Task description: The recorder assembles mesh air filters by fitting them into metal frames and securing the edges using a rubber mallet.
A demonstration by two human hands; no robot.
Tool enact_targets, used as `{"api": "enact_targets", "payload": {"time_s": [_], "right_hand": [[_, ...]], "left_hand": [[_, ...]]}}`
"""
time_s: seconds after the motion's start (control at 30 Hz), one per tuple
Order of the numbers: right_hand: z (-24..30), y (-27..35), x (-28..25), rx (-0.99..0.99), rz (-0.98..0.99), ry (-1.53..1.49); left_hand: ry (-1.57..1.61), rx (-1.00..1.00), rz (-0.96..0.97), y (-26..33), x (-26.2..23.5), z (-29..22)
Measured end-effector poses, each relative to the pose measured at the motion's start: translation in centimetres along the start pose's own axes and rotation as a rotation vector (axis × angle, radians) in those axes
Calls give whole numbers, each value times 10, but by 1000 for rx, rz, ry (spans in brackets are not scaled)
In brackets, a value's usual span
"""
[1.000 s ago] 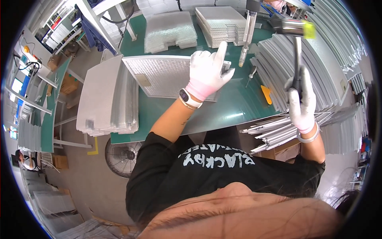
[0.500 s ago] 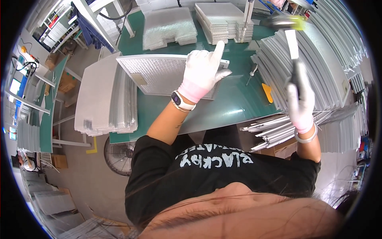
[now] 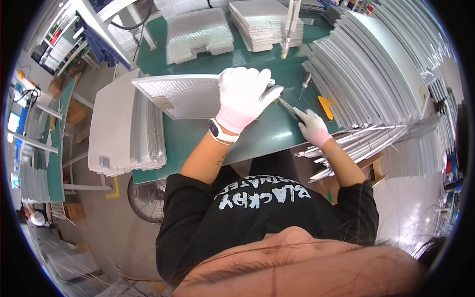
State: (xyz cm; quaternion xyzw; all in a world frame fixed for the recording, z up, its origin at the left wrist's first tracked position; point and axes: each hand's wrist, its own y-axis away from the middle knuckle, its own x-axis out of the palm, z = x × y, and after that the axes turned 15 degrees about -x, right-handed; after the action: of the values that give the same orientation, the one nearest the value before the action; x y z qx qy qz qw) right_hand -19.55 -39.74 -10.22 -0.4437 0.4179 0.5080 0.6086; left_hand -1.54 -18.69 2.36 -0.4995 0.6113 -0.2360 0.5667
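Note:
My left hand (image 3: 242, 96), in a white and pink glove, is closed over the top edge of a framed silver mesh panel (image 3: 193, 96) near its right corner. The panel stands tilted on the green table (image 3: 222, 141). My gloved right hand (image 3: 312, 127) is wrapped round the dark grip of a hammer (image 3: 287, 105). Its pale shaft runs up-left, and its head is at the panel's right corner, close beside my left thumb. Whether the head touches the frame I cannot tell. Right of the hammer lie an orange scraper (image 3: 325, 107) and a small white-handled tool (image 3: 306, 80).
Stacks of silver mesh sheets stand at left (image 3: 116, 126) and at the back (image 3: 200, 34). Many framed panels (image 3: 356, 74) lean in a row at right. Thin metal strips (image 3: 346, 148) stick out below them. An upright metal rod (image 3: 291, 24) stands at the back.
My right hand has swung the hammer down and left from its raised position to the panel's corner. My left index finger, stretched out before, is now curled over the edge.

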Motion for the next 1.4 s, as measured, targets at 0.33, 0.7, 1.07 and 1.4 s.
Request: {"api": "enact_targets", "payload": {"time_s": [0.33, 0.7, 1.07, 1.4], "right_hand": [[18, 32, 36, -106, -497, -210], [21, 58, 35, 73, -636, -1003], [51, 105, -57, 82, -718, -1205], [22, 196, -223, 100, -1486, -528]], "left_hand": [[541, 122, -90, 40, -73, 15], [1760, -392, -384, 26, -67, 94], [2321, -652, 120, 56, 23, 63], [1603, -1001, 899, 182, 24, 15]]}}
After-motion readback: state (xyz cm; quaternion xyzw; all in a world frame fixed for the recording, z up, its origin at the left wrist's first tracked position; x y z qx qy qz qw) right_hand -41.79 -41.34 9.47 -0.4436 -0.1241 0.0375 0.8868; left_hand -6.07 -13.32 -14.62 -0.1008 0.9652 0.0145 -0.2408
